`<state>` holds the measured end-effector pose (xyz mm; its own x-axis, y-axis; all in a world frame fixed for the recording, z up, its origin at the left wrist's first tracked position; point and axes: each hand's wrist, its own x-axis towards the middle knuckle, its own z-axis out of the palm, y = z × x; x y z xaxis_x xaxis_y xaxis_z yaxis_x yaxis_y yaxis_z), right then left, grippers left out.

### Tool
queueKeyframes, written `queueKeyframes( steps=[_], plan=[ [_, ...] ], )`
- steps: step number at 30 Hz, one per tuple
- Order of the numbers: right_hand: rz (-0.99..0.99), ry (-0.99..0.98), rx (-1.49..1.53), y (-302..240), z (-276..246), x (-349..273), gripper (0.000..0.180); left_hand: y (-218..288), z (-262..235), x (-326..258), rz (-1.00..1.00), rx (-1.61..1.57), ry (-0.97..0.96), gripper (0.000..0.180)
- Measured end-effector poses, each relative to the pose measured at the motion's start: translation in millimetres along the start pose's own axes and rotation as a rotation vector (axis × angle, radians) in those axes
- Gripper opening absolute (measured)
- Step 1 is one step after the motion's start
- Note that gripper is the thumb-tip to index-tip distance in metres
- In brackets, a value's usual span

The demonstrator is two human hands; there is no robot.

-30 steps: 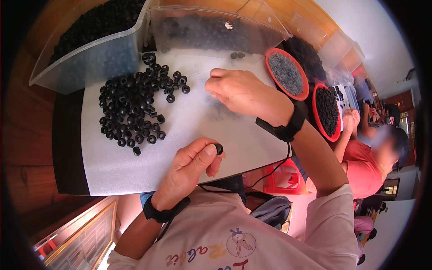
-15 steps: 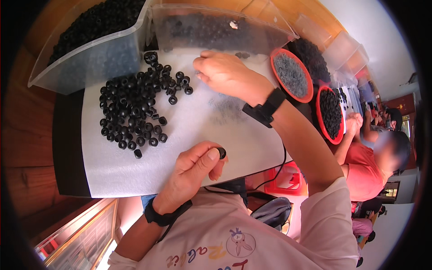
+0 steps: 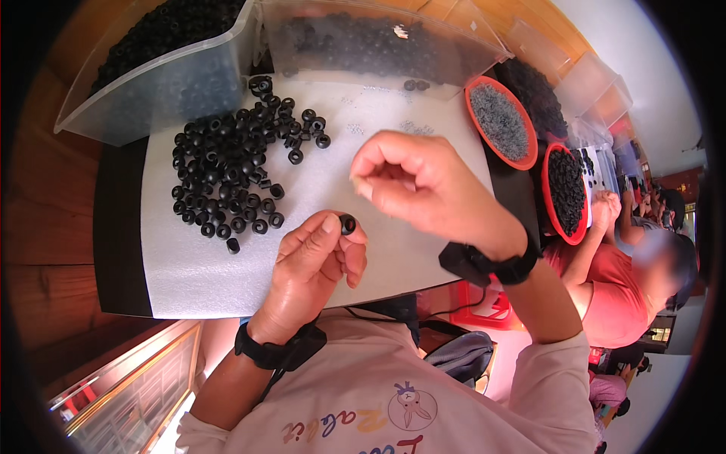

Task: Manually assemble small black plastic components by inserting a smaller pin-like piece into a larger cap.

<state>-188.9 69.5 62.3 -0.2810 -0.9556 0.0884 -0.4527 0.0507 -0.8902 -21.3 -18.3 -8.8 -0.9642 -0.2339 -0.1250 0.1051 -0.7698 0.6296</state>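
Note:
My left hand (image 3: 310,253) is closed, pinching a small black hollow knob (image 3: 347,224) between thumb and forefinger, its opening facing up. My right hand (image 3: 423,185) is above and to the right of it, thumb and forefinger pressed together. Whatever is in that pinch is too small to make out. To the left of both hands, a loose pile of the same black knobs (image 3: 227,174) lies on the white foam sheet (image 3: 189,284). Beyond my right hand, tiny silvery pieces (image 3: 416,128) are scattered on the sheet.
Clear plastic bins (image 3: 174,102) full of black parts stand along the far side. At the right edge sit a red bowl of small silvery parts (image 3: 499,125) and a red bowl of black parts (image 3: 566,193). A person in a red shirt (image 3: 609,299) works further right.
My right hand has come back from the far part of the sheet toward my left hand, fingers pinched. The left hand, still holding the knob, has risen slightly and shifted left.

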Motion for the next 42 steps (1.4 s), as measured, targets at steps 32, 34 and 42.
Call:
queueKeyframes(
  steps=[32, 34, 42],
  plan=[
    [-0.461, 0.286, -0.557, 8, 42, -38, 0.032, -1, -3, 2, 0.031, -0.022, 0.007, 0.032],
    [-0.327, 0.257, -0.463, 2, 39, -38, 0.026, -2, 0, 1, 0.034, 0.013, 0.004, 0.032],
    [-0.322, 0.085, -0.375, -6, 30, -38, 0.019, 0, 5, -3, 0.036, 0.099, -0.036, 0.033]
  ],
)
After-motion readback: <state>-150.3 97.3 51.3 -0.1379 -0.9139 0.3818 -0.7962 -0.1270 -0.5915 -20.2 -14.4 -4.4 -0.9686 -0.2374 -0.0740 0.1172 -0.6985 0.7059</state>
